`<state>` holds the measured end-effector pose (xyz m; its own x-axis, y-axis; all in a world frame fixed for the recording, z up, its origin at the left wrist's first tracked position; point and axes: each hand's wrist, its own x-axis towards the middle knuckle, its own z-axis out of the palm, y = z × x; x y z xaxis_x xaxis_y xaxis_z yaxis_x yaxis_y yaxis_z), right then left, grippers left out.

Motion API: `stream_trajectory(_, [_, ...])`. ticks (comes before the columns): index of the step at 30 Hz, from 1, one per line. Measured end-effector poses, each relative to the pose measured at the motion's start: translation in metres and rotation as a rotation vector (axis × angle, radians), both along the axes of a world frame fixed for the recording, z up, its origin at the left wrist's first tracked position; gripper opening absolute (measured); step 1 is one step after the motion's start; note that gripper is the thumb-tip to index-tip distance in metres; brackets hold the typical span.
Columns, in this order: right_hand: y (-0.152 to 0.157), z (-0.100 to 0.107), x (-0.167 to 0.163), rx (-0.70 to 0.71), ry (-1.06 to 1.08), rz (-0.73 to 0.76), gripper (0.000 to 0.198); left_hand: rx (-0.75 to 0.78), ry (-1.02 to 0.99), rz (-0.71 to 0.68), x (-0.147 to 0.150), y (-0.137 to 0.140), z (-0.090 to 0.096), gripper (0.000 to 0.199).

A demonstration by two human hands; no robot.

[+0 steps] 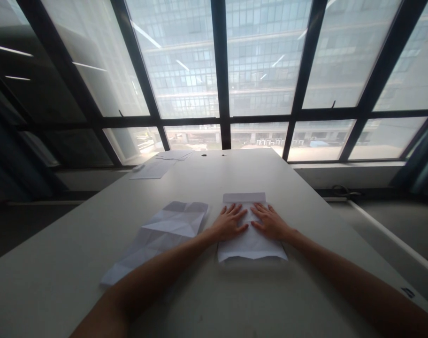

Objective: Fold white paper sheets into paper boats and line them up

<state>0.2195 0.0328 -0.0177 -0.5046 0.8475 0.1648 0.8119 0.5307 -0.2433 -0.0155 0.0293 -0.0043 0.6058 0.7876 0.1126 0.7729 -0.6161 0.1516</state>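
Note:
A folded sheet of white paper [251, 246] lies on the white table in front of me, with a flat strip at its far end and a slightly raised near edge. My left hand [231, 222] rests on its left half, fingers spread. On the right half lies my right hand [268, 220], also flat with fingers apart. The thumbs sit close to each other near the paper's middle. Left of it is a second sheet of paper [168, 226], creased and a little uneven, with my left forearm passing over its near right side.
The white table [235, 300] stretches away toward large dark-framed windows [259, 61]. Several flat paper sheets [152, 169] lie at its far left corner. A small dark hole [203, 155] shows near the far edge. Blue curtains [17, 155] hang at the sides.

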Motion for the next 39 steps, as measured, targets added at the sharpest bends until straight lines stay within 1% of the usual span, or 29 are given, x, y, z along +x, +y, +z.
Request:
stream_trajectory(7, [0.0,-0.002,-0.001,0.025,0.026,0.021,0.064,0.024,0.014,-0.01,-0.001,0.001,-0.002,0.066])
stream_trajectory(10, [-0.001,0.0,-0.001,0.062,0.056,0.028,0.062,0.048,0.013,-0.012,-0.002,0.002,-0.003,0.065])
stream_trajectory(11, [-0.001,0.001,0.0,0.086,0.075,0.037,0.058,0.055,0.009,-0.015,-0.002,0.002,-0.003,0.065])
stream_trajectory(14, [0.0,0.005,0.002,0.174,0.171,0.103,0.035,0.088,-0.025,-0.027,0.0,-0.001,0.001,0.06])
stream_trajectory(16, [0.002,0.005,0.003,0.189,0.235,0.151,0.031,0.128,-0.069,-0.035,0.003,-0.004,0.006,0.051])
stream_trajectory(19, [0.005,0.003,0.003,0.134,0.224,0.158,0.04,0.162,-0.119,-0.038,0.006,-0.007,0.009,0.039])
stream_trajectory(21, [0.006,0.001,0.002,0.1,0.162,0.152,0.049,0.144,-0.114,-0.04,0.006,-0.007,0.009,0.039])
stream_trajectory(26, [0.005,0.002,0.001,0.039,0.034,0.168,0.065,0.028,-0.002,-0.047,0.003,-0.005,0.008,0.065])
stream_trajectory(29, [0.006,0.002,0.001,0.022,-0.021,0.092,0.07,-0.003,0.042,-0.034,0.002,-0.006,0.011,0.067])
stream_trajectory(33, [0.013,0.0,0.009,-0.021,-0.069,-0.056,0.072,-0.039,0.07,-0.03,0.003,-0.006,0.013,0.066])
stream_trajectory(37, [0.023,-0.003,0.021,-0.038,-0.074,-0.216,0.061,-0.051,0.079,-0.022,0.003,-0.004,0.011,0.068])
stream_trajectory(39, [0.025,-0.002,0.024,0.013,-0.027,-0.316,0.055,-0.049,0.082,-0.023,0.003,-0.004,0.011,0.067])
